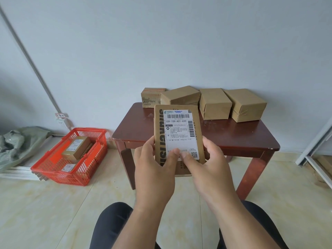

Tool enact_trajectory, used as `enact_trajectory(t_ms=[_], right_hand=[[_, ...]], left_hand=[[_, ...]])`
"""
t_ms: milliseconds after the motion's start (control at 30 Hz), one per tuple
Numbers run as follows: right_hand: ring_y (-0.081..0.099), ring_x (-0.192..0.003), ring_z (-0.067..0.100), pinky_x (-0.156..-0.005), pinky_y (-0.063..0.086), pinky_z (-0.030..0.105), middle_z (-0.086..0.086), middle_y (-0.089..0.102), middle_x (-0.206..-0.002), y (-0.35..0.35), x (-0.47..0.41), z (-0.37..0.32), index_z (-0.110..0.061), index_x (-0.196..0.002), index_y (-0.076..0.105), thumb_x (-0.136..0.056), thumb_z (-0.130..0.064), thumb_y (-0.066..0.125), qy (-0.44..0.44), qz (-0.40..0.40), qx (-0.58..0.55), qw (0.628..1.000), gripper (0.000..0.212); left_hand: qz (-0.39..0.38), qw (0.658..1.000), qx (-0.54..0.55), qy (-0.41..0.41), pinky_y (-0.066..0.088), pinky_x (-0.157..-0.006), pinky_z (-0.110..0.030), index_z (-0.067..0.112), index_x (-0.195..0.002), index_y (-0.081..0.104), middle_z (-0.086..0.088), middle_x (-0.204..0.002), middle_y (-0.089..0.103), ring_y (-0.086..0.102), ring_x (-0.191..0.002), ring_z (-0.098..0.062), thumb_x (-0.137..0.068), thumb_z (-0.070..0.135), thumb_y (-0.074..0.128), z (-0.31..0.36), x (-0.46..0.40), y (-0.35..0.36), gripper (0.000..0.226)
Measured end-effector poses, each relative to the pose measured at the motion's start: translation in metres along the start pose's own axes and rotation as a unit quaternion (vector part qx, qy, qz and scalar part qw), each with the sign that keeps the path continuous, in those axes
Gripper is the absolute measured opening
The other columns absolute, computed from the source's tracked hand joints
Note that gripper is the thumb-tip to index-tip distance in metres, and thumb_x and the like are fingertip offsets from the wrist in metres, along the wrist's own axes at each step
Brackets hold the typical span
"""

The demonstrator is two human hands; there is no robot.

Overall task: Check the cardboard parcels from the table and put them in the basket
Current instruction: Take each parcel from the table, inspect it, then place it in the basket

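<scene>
I hold a flat cardboard parcel (pixel 177 130) upright in front of me, its white shipping label facing me. My left hand (pixel 154 169) grips its lower left edge, thumb on the label. My right hand (pixel 206 166) grips the lower right edge, thumb also on the label. Behind it, several more brown parcels (pixel 214 103) stand in a row at the back of the dark wooden table (pixel 242 135). The red plastic basket (pixel 59 171) sits on the floor to the left with a few parcels (pixel 76 147) inside.
A grey-green sack (pixel 16 142) lies on the floor left of the basket. A white metal frame (pixel 316 148) leans at the right edge. My knees in dark trousers (pixel 111 225) show at the bottom. Pale floor tiles spread between me and the basket.
</scene>
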State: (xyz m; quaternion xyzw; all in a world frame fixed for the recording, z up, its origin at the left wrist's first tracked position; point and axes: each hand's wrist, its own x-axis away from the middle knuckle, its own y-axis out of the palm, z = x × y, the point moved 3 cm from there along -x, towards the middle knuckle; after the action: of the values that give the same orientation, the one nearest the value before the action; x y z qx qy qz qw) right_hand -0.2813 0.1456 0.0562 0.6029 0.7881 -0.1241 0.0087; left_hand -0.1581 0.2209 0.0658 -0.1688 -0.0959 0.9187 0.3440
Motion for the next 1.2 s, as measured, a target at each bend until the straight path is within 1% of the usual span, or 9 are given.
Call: enact_trajectory(t_ms=[133,233,367,500,600,700,867,1067,1200], right_hand=[[0.064,-0.111,0.000,-0.075,0.050,0.013,-0.015,0.065,-0.127,0.000,-0.004,-0.001,-0.049,-0.123,0.055,-0.090,-0.040,0.080,0.002,0.019,0.002,1.000,0.042],[0.067,-0.103,-0.002,-0.068,0.052,0.010,-0.018,0.068,-0.121,0.000,0.000,-0.002,-0.047,-0.123,0.053,-0.090,-0.043,0.080,-0.002,0.018,0.005,1.000,0.043],[0.067,-0.092,-0.013,-0.065,0.053,0.008,-0.024,0.071,-0.111,0.003,0.007,0.001,-0.039,-0.127,0.051,-0.093,-0.035,0.080,0.001,-0.011,-0.002,1.000,0.045],[0.068,-0.088,-0.015,-0.061,0.055,0.011,-0.026,0.070,-0.100,0.003,0.005,0.001,-0.033,-0.119,0.053,-0.091,-0.040,0.081,0.007,0.007,-0.017,1.000,0.040],[0.068,-0.087,-0.012,-0.061,0.057,0.015,-0.023,0.070,-0.100,-0.001,-0.001,-0.001,-0.035,-0.112,0.054,-0.090,-0.046,0.079,0.004,0.031,-0.006,0.999,0.035],[0.072,-0.092,-0.002,-0.062,0.058,0.016,-0.021,0.070,-0.111,-0.001,-0.002,-0.002,-0.042,-0.125,0.059,-0.092,-0.054,0.073,-0.009,0.025,0.011,1.000,0.038],[0.070,-0.105,0.007,-0.071,0.064,0.027,-0.020,0.065,-0.119,0.002,0.003,0.001,-0.047,-0.132,0.060,-0.090,-0.065,0.068,-0.029,0.012,0.038,0.999,0.047],[0.072,-0.085,0.005,-0.056,0.058,0.018,-0.017,0.069,-0.107,0.000,-0.004,-0.002,-0.039,-0.108,0.058,-0.090,-0.057,0.073,-0.003,0.025,0.021,0.999,0.030],[0.072,-0.077,0.000,-0.052,0.059,0.021,-0.019,0.070,-0.096,-0.001,-0.003,-0.004,-0.035,-0.101,0.057,-0.084,-0.066,0.071,0.007,0.039,0.023,0.999,0.038]], left_hand=[[0.010,1.000,0.008,-0.005,0.042,-0.073,0.000,0.045,-0.119,0.050,0.023,-0.115,0.051,0.049,-0.106,0.020,-0.090,0.047,0.076,-0.002,0.006,0.001,0.039],[0.015,0.999,0.023,-0.031,0.046,-0.076,-0.013,0.043,-0.109,0.050,0.024,-0.113,0.062,0.057,-0.107,0.012,-0.088,0.054,0.075,-0.004,0.003,0.000,0.034],[0.039,0.997,0.040,-0.049,0.061,-0.074,-0.030,0.035,-0.107,0.051,0.019,-0.100,0.070,0.068,-0.084,0.007,-0.089,0.052,0.076,-0.004,-0.002,-0.005,0.035],[0.040,0.998,0.029,-0.035,0.063,-0.080,-0.037,0.041,-0.114,0.051,0.022,-0.103,0.069,0.068,-0.090,0.006,-0.089,0.052,0.077,-0.005,0.000,-0.004,0.037],[0.017,1.000,0.013,-0.005,0.058,-0.085,-0.025,0.047,-0.129,0.053,0.025,-0.112,0.063,0.061,-0.106,0.007,-0.090,0.050,0.076,-0.006,0.006,-0.001,0.045],[-0.002,1.000,-0.004,0.022,0.045,-0.076,-0.004,0.051,-0.127,0.055,0.022,-0.109,0.056,0.051,-0.108,0.010,-0.091,0.047,0.074,-0.001,0.006,-0.001,0.040],[0.022,1.000,0.008,-0.013,0.062,-0.075,-0.026,0.041,-0.114,0.063,0.015,-0.109,0.065,0.068,-0.097,-0.005,-0.087,0.061,0.072,-0.004,-0.007,-0.006,0.035],[0.021,0.999,0.001,-0.025,0.055,-0.059,-0.013,0.037,-0.114,0.059,0.015,-0.111,0.063,0.066,-0.098,-0.005,-0.088,0.057,0.073,-0.004,0.000,-0.004,0.035],[0.005,0.999,0.001,-0.032,0.054,-0.061,-0.013,0.041,-0.117,0.053,0.021,-0.112,0.064,0.065,-0.097,0.003,-0.089,0.052,0.076,-0.007,0.004,-0.003,0.039]])
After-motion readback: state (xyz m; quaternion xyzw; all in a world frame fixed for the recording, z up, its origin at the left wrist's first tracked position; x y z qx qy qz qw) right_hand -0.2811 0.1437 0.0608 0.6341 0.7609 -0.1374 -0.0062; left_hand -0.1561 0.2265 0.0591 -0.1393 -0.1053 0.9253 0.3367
